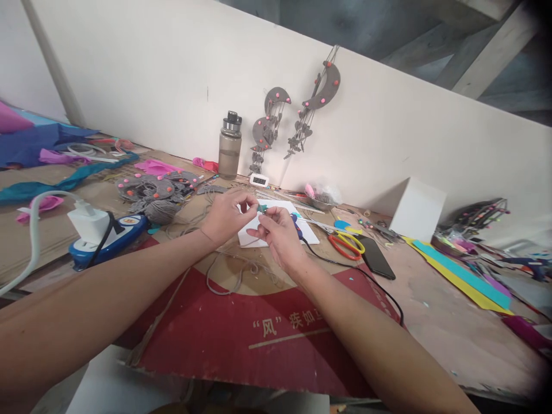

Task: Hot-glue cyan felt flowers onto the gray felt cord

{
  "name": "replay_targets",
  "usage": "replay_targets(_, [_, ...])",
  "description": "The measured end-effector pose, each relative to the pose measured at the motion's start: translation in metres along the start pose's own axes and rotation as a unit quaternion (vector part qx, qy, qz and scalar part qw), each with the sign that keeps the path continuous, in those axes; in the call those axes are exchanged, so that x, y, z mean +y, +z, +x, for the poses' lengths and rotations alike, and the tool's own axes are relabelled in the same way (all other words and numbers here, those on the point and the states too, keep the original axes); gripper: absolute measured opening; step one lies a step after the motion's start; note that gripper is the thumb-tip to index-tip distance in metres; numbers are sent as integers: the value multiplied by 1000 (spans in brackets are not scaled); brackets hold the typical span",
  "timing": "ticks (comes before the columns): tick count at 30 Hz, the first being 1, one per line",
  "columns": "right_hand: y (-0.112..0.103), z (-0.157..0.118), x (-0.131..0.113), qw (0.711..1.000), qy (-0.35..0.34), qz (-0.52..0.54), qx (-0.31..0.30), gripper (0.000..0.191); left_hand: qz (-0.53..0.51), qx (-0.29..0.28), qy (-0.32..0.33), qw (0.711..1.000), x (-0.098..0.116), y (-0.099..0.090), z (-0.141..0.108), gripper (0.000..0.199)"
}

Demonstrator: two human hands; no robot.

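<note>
My left hand (227, 218) and my right hand (282, 233) meet over a white board (252, 238), fingertips pinched close together. Between them is a small teal piece (261, 208), too small to make out fully; fingers of both hands close on it. Right beside my right hand, partly hidden by it, lies a blue-handled tool (296, 225) with a black cord (336, 263). Grey yarn (235, 287) trails in loops over the red cardboard (207, 339) below my hands.
Scissors (347, 246) and a black phone (379, 259) lie to the right. Behind stand a bottle (229, 146) and a small digital clock (259, 180). Grey felt moons (323, 89) hang on the wall. At left are a blue power strip (138, 227) and a yarn ball (161, 210).
</note>
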State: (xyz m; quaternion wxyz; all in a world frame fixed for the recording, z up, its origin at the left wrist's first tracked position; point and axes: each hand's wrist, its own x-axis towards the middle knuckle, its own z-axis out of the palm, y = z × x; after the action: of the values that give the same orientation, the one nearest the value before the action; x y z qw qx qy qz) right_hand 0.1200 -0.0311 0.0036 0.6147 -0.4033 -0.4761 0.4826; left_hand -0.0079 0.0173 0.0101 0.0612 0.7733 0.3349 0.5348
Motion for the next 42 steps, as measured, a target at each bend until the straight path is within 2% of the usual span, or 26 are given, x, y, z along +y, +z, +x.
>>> replay_targets(5, [-10, 5, 4, 987, -79, -138, 34, 14, -52, -7, -83, 995, 3, 2, -1, 11])
replay_targets(9, [-13, 4, 1, 958, -143, -241, 57, 12, -115, -16, -153, 981, 4, 5, -1, 14])
replay_targets(12, [-13, 4, -1, 947, -167, -267, 67, 14, -154, -23, -192, 969, 7, 5, -2, 15])
replay_targets(20, [-18, 12, 5, 964, -155, -204, 77, 22, -248, -60, -248, 935, 8, 5, -1, 13])
replay_targets(35, [-21, 14, 6, 979, -104, -143, 105, 30, -311, -113, -231, 915, 3, 7, -1, 10])
replay_targets(39, [-21, 16, 6, 983, -83, -145, 78, 22, -330, -142, -239, 902, 0, 7, 1, 10])
replay_targets(42, [-21, 18, 7, 984, -71, -137, 85, 19, -337, -152, -256, 893, -2, 8, 1, 12])
